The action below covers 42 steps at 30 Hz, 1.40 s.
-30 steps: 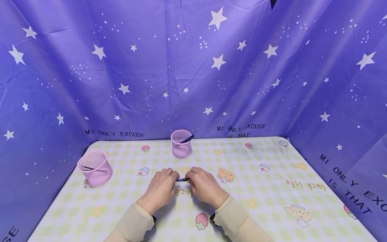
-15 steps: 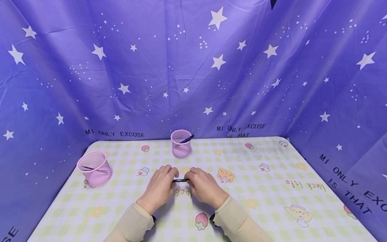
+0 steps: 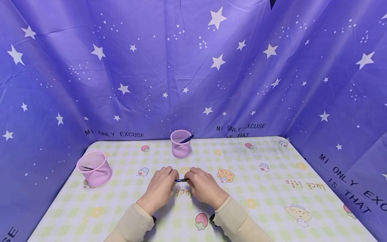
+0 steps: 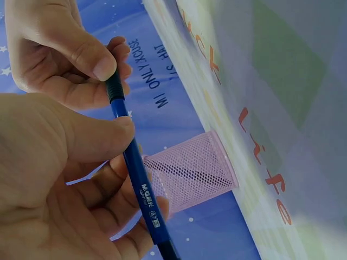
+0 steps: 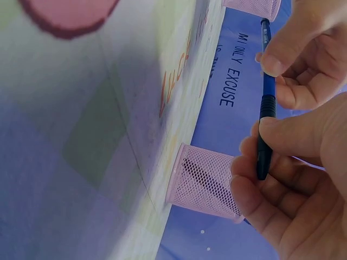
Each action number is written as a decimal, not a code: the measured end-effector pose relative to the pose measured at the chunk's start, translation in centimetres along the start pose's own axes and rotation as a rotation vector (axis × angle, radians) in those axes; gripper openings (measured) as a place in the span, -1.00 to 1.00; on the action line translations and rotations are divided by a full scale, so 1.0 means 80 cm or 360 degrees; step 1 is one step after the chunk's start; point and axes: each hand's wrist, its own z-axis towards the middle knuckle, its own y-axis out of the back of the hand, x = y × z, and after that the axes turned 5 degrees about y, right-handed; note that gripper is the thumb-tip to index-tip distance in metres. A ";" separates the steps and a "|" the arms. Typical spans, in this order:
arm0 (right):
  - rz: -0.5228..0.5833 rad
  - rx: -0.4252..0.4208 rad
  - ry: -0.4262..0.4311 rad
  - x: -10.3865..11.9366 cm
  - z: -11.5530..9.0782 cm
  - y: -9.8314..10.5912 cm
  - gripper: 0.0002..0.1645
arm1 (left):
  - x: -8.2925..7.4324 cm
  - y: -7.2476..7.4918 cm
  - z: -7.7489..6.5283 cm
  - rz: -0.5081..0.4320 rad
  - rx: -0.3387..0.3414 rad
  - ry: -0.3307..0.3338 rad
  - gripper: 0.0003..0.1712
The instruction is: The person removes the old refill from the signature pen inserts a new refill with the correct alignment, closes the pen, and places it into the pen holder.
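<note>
Both hands hold one blue ballpoint pen (image 4: 142, 187) between them over the middle of the table. My left hand (image 3: 161, 186) pinches its blue barrel, thumb on top and fingers beneath, as the left wrist view shows. The right hand (image 3: 205, 186) pinches the dark ribbed grip between thumb and fingers. In the right wrist view the pen's dark tapered tip (image 5: 264, 162) shows below the right thumb. White print marks the barrel. From the head view, only a short stretch of pen appears between the hands.
A pink mesh pen cup (image 3: 181, 150) stands beyond the hands, a dark blue pen (image 3: 187, 138) leaning in it. Another pink mesh cup (image 3: 98, 176), at the left, holds thin dark sticks (image 3: 90, 168). A checked cloth (image 3: 266, 195) covers the table; purple star curtains (image 3: 193, 74) surround it.
My left hand's fingers shifted slightly left along the pen, baring more barrel, then came partway back right. The right hand stays almost still; both cups are unmoved.
</note>
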 end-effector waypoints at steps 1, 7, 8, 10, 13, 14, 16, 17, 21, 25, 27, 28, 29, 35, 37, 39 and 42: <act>0.0001 -0.0002 0.0001 0.000 0.000 0.000 -0.87 | 0.000 0.000 0.000 0.0006 0.0009 0.0002 -0.81; -0.0005 0.0003 -0.0005 0.000 0.000 -0.001 -0.87 | 0.000 -0.001 -0.001 0.0036 0.0025 -0.0005 -0.86; -0.0005 0.0005 -0.0009 0.000 0.000 -0.001 -0.87 | 0.001 -0.001 -0.001 0.0039 0.0025 -0.0008 -0.87; 0.0004 0.0005 -0.0013 0.000 0.000 -0.001 -0.87 | 0.001 -0.002 -0.001 0.0041 0.0029 -0.0014 -0.87; 0.0008 0.0002 -0.0014 0.000 0.000 0.000 -0.87 | 0.001 -0.002 -0.001 0.0038 0.0032 -0.0020 -0.86; 0.0007 0.0001 -0.0012 0.000 0.000 -0.001 -0.87 | 0.001 -0.002 -0.002 0.0034 0.0032 -0.0021 -0.86; 0.0008 -0.0002 -0.0009 -0.001 0.000 -0.001 -0.88 | 0.001 -0.003 -0.002 0.0024 0.0026 -0.0024 -0.85; 0.0008 -0.0004 -0.0009 -0.001 -0.001 -0.001 -0.88 | 0.001 -0.003 -0.002 0.0019 0.0021 -0.0025 -0.85; 0.0007 -0.0014 -0.0008 -0.001 -0.001 -0.001 -0.88 | 0.002 -0.004 -0.002 0.0003 0.0002 -0.0014 -0.86; -0.0002 -0.0013 -0.0007 -0.001 -0.001 -0.001 -0.88 | 0.001 -0.004 -0.001 -0.0042 -0.0016 0.0017 -0.89; -0.0007 -0.0008 -0.0009 -0.001 -0.001 -0.002 -0.89 | 0.001 -0.004 -0.001 -0.0067 -0.0031 0.0036 -0.86; -0.0009 -0.0005 -0.0010 -0.001 -0.001 -0.002 -0.89 | 0.001 -0.004 0.000 -0.0077 -0.0039 0.0043 -0.83; -0.0009 -0.0004 -0.0011 -0.001 -0.001 -0.002 -0.89 | 0.001 -0.004 0.000 -0.0084 -0.0045 0.0050 -0.80; 0.0008 -0.0008 -0.0015 0.000 -0.001 -0.001 -0.88 | 0.001 -0.004 0.000 -0.0102 -0.0062 0.0047 -0.68; 0.0010 -0.0012 -0.0014 0.000 -0.001 -0.001 -0.88 | 0.001 -0.004 0.000 -0.0100 -0.0064 0.0041 -0.69; 0.0011 -0.0012 -0.0011 0.000 -0.001 -0.001 -0.88 | 0.001 -0.004 0.000 -0.0095 -0.0070 0.0042 -0.71; 0.0008 -0.0011 -0.0009 0.001 -0.001 -0.001 -0.88 | 0.001 -0.005 0.000 -0.0085 -0.0083 0.0047 -0.75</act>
